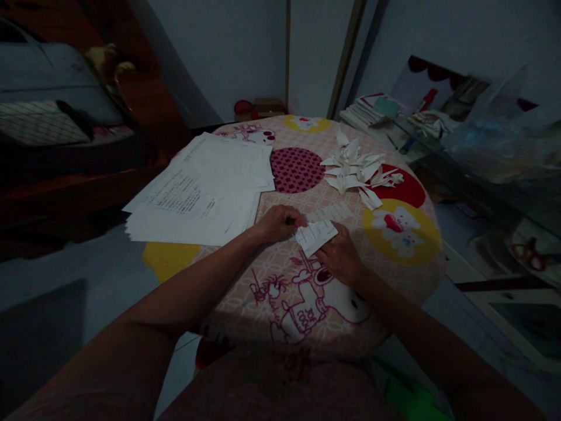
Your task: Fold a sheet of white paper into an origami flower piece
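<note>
A small folded piece of printed paper (316, 236) is held between my hands, just above the round table near its middle. My left hand (281, 223) pinches its left corner with fingers closed. Around its right side my right hand (340, 252) is closed, the thumb and fingertips partly hidden behind the paper. To the left lies a stack of printed sheets (205, 187), its edges uneven. Beyond my right hand sits a heap of folded paper figures (357, 166) with pointed tips, looking like origami cranes.
A patterned cloth (245, 316) with cartoon figures covers the table. At the right, a glass-topped cabinet (495, 199) bears papers and a clear plastic bag (491, 140). A wooden bench (151, 111) with bags stands at the left. The room is dim.
</note>
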### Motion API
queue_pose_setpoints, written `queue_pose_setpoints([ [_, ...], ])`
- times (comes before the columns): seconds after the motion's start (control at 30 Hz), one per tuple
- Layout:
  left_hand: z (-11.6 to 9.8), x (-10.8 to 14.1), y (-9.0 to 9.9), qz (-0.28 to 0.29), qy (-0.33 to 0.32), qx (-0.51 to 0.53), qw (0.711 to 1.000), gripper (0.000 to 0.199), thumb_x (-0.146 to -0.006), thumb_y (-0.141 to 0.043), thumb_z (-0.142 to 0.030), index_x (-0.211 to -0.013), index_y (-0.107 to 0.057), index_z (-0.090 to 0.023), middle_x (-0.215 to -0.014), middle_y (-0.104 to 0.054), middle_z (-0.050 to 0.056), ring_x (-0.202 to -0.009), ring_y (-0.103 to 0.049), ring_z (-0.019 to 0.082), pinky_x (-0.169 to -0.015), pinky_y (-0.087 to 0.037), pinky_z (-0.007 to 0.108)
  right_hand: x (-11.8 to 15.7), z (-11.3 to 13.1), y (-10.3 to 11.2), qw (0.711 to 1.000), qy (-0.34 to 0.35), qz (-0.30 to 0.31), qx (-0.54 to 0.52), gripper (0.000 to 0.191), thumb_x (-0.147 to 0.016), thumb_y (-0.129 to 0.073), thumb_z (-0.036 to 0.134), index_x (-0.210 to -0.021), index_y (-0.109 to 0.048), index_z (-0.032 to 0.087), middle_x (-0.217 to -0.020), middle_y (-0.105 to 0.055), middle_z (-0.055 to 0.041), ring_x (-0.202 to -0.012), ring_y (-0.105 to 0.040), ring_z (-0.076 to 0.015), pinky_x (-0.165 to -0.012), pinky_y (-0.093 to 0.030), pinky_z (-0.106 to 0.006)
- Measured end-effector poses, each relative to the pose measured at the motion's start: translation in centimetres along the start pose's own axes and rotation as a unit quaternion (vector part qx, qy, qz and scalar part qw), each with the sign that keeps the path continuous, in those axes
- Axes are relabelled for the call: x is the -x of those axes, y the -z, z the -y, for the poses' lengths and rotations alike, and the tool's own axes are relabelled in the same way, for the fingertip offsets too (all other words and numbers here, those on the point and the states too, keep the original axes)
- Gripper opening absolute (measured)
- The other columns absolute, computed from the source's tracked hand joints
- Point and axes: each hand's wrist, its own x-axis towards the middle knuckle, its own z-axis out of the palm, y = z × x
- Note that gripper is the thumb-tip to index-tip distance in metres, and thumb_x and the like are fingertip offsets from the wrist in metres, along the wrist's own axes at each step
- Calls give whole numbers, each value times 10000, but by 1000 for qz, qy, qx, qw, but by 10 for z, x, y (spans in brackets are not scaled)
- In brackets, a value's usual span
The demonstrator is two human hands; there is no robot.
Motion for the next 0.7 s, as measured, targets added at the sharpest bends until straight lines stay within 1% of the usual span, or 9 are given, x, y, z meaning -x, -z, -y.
queue_pose_setpoints([
  [0.07,1,0,0,2,-1,-7,1000,266,-715,-576,-106,-892,-772,-143,-825,-712,37,-724,-608,111,-683,-464,228,2,-1,2,999,2,-33,19,285,-928,-602,244,-1190,-712,265,-1351,-596,-100,-1326,-423,-334,-1105,-358,-552],
  [0.17,3,0,-1,4,-3,-16,1000,270,-721,-573,-119,-907,-769,-136,-826,-710,42,-716,-601,111,-672,-466,229,5,-6,5,998,3,-58,9,280,-898,-643,237,-1161,-729,278,-1488,-482,-80,-1450,-298,-345,-1140,-345,-559],
  [0.23,3,0,0,9,-8,-18,1000,273,-726,-572,-126,-916,-768,-137,-831,-708,45,-725,-604,116,-685,-469,237,4,-10,8,999,10,-46,-9,253,-893,-660,277,-1132,-742,295,-1555,-405,-44,-1491,-233,-347,-1157,-329,-572],
  [0.3,3,0,1,18,-15,-20,1000,286,-735,-564,-130,-937,-766,-144,-847,-708,44,-747,-610,122,-708,-471,245,1,-13,10,999,15,-29,-15,223,-892,-667,327,-1092,-757,289,-1606,-324,-28,-1505,-195,-370,-1162,-305,-599],
  [0.37,2,0,3,27,-28,-29,999,308,-745,-552,-128,-966,-764,-153,-869,-708,44,-772,-613,128,-728,-468,253,-3,-15,11,1000,21,-12,-15,242,-888,-674,367,-1094,-758,271,-1650,-229,-34,-1510,-163,-400,-1165,-279,-619],
  [0.47,1,-1,5,37,-51,-47,997,329,-757,-536,-121,-1002,-755,-151,-888,-702,44,-801,-614,136,-753,-461,263,-8,-14,11,1000,23,5,-14,314,-880,-684,393,-1153,-737,248,-1682,-114,-61,-1512,-132,-425,-1173,-235,-634],
  [0.53,1,-1,6,45,-65,-53,995,332,-756,-543,-116,-1017,-745,-153,-894,-697,39,-824,-616,140,-775,-462,268,-9,-13,10,1000,14,14,-11,340,-868,-698,398,-1170,-726,244,-1687,-84,-63,-1515,-116,-426,-1180,-207,-641],
  [0.6,2,-1,8,54,-71,-52,995,337,-749,-554,-107,-1027,-734,-165,-894,-689,29,-836,-616,143,-779,-466,268,-9,-12,9,1000,8,20,-8,345,-848,-722,404,-1157,-728,251,-1689,-82,-44,-1518,-101,-426,-1188,-188,-639],
  [0.7,3,-1,10,61,-69,-49,995,322,-756,-562,-107,-1029,-723,-171,-892,-680,26,-803,-602,136,-740,-465,261,-7,-13,6,1000,7,16,-11,336,-827,-740,422,-1125,-734,266,-1688,-92,-7,-1520,-94,-424,-1198,-175,-635],
])
